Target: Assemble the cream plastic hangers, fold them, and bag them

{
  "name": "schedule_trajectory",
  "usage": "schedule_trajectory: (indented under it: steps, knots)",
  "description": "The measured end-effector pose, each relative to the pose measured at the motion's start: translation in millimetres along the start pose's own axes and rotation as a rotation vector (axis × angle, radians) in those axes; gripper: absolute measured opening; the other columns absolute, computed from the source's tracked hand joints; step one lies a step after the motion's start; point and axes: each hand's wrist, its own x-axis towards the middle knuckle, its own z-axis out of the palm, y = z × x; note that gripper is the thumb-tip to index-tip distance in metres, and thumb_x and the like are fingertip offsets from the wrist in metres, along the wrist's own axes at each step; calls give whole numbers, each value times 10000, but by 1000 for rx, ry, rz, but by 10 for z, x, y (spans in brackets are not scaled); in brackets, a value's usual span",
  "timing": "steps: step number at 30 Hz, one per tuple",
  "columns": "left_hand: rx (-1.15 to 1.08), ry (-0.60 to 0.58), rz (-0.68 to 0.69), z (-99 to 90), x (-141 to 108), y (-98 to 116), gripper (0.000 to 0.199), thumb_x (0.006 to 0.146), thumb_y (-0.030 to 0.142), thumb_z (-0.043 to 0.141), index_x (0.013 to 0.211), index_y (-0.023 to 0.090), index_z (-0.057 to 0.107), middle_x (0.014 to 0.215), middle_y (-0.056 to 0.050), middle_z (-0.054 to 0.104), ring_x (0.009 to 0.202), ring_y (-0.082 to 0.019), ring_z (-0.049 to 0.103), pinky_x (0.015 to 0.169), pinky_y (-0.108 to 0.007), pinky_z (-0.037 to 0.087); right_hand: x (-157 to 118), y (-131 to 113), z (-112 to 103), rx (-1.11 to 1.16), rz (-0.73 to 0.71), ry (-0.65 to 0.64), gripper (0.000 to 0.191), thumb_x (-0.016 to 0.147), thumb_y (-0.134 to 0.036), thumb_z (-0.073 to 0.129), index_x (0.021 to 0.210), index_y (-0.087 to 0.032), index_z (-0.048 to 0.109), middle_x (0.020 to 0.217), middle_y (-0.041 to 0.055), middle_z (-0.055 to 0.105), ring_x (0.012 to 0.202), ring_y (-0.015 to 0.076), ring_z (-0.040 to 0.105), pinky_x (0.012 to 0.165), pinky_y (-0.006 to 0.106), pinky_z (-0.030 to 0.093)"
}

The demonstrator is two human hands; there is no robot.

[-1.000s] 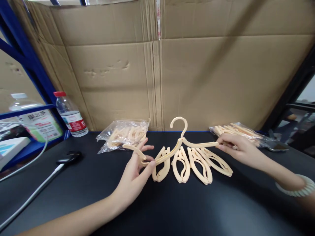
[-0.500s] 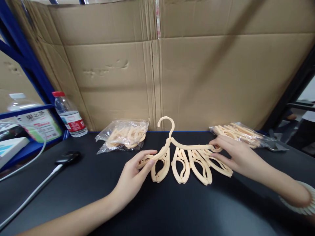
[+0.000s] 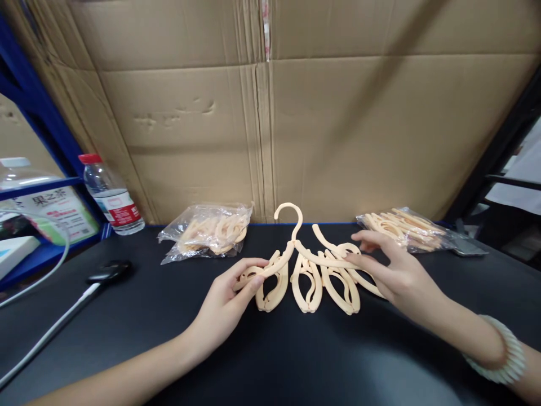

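Note:
A cream plastic folding clothes hanger [image 3: 289, 254] lies in the middle of the black table, its hook pointing away from me. My left hand [image 3: 230, 290] is closed, pinching the end of its left arm between thumb and fingers. At the right end of the hanger, my right hand [image 3: 393, 270] grips around the looped tip with thumb and index finger; the exact contact is partly hidden. A curved cream arm [image 3: 323, 237] sticks up behind the hanger's right arm. Several folded cream hangers [image 3: 307, 287] lie in a fan beneath and in front of it.
Clear bags of cream hangers lie at the back left [image 3: 211, 231] and back right [image 3: 406, 228]. A red-capped water bottle [image 3: 114, 197] stands left, near a black charger [image 3: 109, 272] with a white cable. A cardboard wall [image 3: 190, 141] closes off the back.
My right hand has moved slightly left and turned. The hanger's right arm now slopes lower, and a curved arm has swung up behind it. My left hand keeps its grip.

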Motion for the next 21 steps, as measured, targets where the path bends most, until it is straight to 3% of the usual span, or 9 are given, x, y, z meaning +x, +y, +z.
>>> schedule_trajectory:
  steps: [3,7,13,17,21]
  knots:
    - [-17,-2,-9,1,1,-21,274,889,400,567,1080,222,648,982,-30,709,882,-205,639,777,-279,476,32,-40,12,154,32,26,289,910,-51,407,1029,-212,617,1085,98,609,909,183,629,741,305,540]
    - [-34,6,-29,1,26,-55,285,883,411,572,1082,218,638,971,-30,702,894,-206,626,771,-279,453,80,-41,-13,451,259,1,143,929,-137,450,944,-213,570,930,62,660,865,184,660,733,306,558]
    - [-71,52,-74,-5,38,-40,334,855,447,589,1059,187,635,922,-45,677,862,-208,600,744,-286,437,70,-44,-51,931,577,-164,242,981,-320,426,1150,-202,553,853,48,662,718,165,664,678,317,568]
    - [-94,82,-88,2,31,-18,341,836,447,611,1045,179,642,802,-14,626,703,-158,532,646,-260,410,79,-33,-54,1068,685,-193,316,967,-406,469,1163,-181,575,793,47,669,717,170,659,697,321,561]
    - [-96,82,-87,6,36,-24,332,831,431,630,1044,177,649,785,-8,621,667,-138,499,635,-254,406,118,-64,-44,1128,729,-264,335,907,-438,580,1113,-177,609,757,38,663,685,153,637,671,296,548]
